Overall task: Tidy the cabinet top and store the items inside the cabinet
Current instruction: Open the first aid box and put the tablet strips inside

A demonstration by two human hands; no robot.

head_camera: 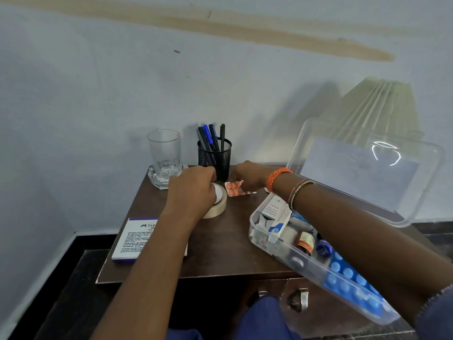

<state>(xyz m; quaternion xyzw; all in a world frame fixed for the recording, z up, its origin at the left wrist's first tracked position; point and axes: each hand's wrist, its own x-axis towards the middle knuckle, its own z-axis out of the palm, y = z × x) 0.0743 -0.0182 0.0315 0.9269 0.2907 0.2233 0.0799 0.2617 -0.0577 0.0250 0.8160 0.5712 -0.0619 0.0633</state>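
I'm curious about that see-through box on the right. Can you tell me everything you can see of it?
The clear plastic box sits on the right of the dark wooden cabinet top, its near end overhanging the front edge. Its hinged lid stands open, tilted back. Inside lie small medicine cartons, a brown bottle, a blue-capped bottle and blue blister strips. The right forearm passes over it.

pale blue wall (98, 94) behind, brown streak (245, 28) slanting across upper part | pleated cream lampshade (382, 106) at right, partly seen through clear plastic | black floor (71, 278) below, white skirting (34, 285) along left wall
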